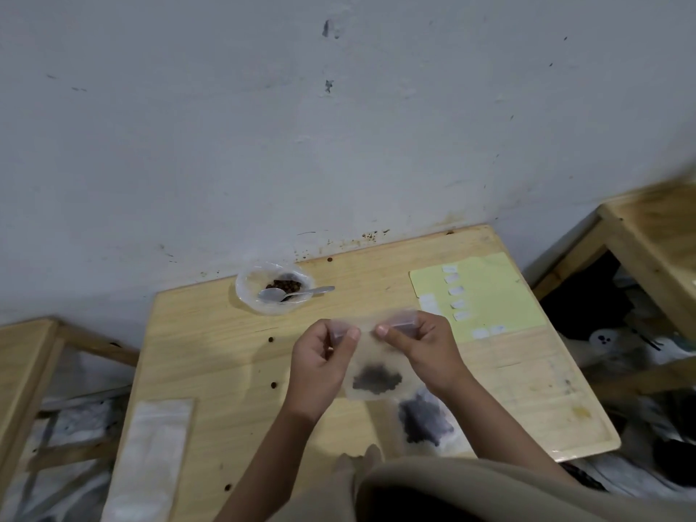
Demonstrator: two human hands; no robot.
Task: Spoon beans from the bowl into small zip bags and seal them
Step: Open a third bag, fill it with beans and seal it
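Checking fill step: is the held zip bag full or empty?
Partly filled: the zip bag has a dark clump of beans at its bottom. The left hand and right hand pinch its top strip; sealed or not, cannot tell.

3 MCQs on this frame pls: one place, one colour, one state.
1. Where does the spoon lie?
A. in the bowl
B. on the yellow sheet
C. in a hand

2. What colour is the sheet with the white labels?
A. blue
B. yellow
C. red

3. What holds the zip bag with beans?
A. nothing, it lies flat
B. left hand only
C. both hands at its top

Key: 1 A, its scoop rests inside the bowl. 2 B, pale yellow. 3 C, left hand and right hand pinch its top edge.
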